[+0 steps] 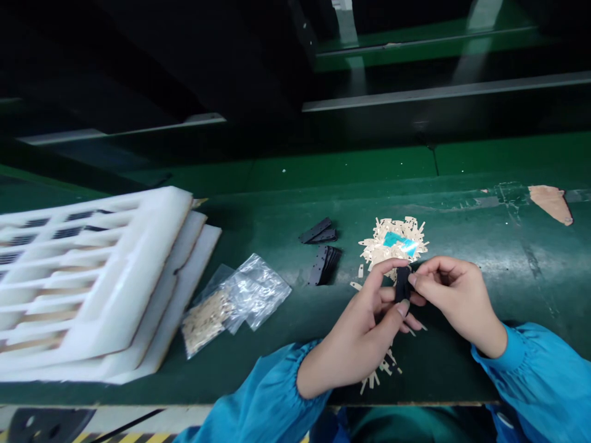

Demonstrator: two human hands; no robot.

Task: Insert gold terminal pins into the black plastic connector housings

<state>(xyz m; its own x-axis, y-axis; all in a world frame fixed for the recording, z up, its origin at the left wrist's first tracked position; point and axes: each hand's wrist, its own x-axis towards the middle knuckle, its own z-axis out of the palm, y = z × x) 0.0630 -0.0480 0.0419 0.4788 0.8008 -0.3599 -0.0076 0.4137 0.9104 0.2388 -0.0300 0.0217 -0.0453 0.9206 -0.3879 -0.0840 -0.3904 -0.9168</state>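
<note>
My left hand [364, 332] and right hand [455, 295] meet over the bench [508, 264], both pinching a small flat piece [402, 284] just in front of the scrap pile [392, 245]. Left of that pile sit two stacks of flat pieces [323, 261], further left the bags [237, 300], then the stacked foam trays [92, 289]. Far right of the pile, a taped patch [550, 203].

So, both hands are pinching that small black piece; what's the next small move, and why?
Probably pull the right hand away from the left hand to peel a strip off the black piece: both hands pinch it, and a pile of pale strips lies just behind them. Whether a strip is on it cannot be seen.
</note>
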